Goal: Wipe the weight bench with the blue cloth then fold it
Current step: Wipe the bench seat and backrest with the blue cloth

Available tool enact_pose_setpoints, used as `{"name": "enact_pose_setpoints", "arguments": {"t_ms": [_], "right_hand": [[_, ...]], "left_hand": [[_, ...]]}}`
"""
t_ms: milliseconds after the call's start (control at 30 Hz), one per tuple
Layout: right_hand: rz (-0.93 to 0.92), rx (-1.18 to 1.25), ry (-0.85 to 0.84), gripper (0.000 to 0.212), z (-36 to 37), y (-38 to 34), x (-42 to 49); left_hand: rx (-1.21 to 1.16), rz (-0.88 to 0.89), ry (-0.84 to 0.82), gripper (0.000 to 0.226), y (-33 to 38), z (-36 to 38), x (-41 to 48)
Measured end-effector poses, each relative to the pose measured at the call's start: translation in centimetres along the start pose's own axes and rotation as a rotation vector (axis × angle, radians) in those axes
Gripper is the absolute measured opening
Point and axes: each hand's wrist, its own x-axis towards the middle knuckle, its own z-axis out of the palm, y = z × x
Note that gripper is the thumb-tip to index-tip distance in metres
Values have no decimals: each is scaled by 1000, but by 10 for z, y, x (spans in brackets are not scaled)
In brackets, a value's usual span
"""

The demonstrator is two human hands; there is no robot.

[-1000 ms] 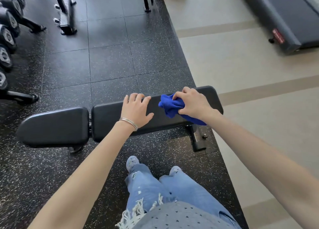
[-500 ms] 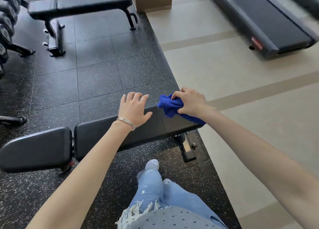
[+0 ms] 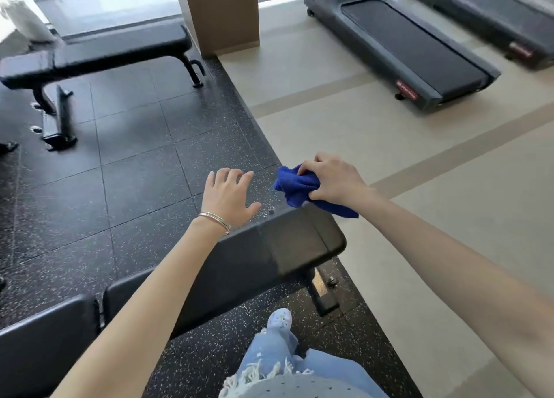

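Observation:
A black padded weight bench [image 3: 287, 247] runs across the lower middle of the view, its right end near the edge of the rubber floor. My right hand [image 3: 332, 181] is closed on a bunched blue cloth [image 3: 295, 187], held above the far right corner of the bench pad. My left hand [image 3: 227, 196], with a thin bracelet at the wrist, hovers open with fingers spread over the far edge of the pad. My left forearm hides the middle of the bench.
A second black bench [image 3: 99, 55] stands at the back left on the speckled rubber floor. Two treadmills [image 3: 401, 46] sit on the beige floor at the upper right. A brown pillar [image 3: 221, 10] rises at the top middle. My jeans and shoe [image 3: 278, 322] are just in front of the bench.
The view has tilted upward, so the bench sits lower in frame. Both hands appear to have lifted off the pad, the right still gripping the cloth.

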Motion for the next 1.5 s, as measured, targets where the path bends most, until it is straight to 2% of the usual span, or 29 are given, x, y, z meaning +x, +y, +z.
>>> {"name": "enact_pose_setpoints", "arguments": {"t_ms": [533,767,1200,1500], "right_hand": [[145,-11,-17,41,-18,92,24],[73,-6,-50,42,-21,153,28],[-116,6,-140,40,-47,290,8],[-154,-3,-96,39,-68,357,9]], "left_hand": [[1,171,-20,74,55,1,94],[-5,120,-19,73,114,9,109],[-18,-102,-93,73,266,16,127],[26,-116,-93,72,336,9,161]]}}
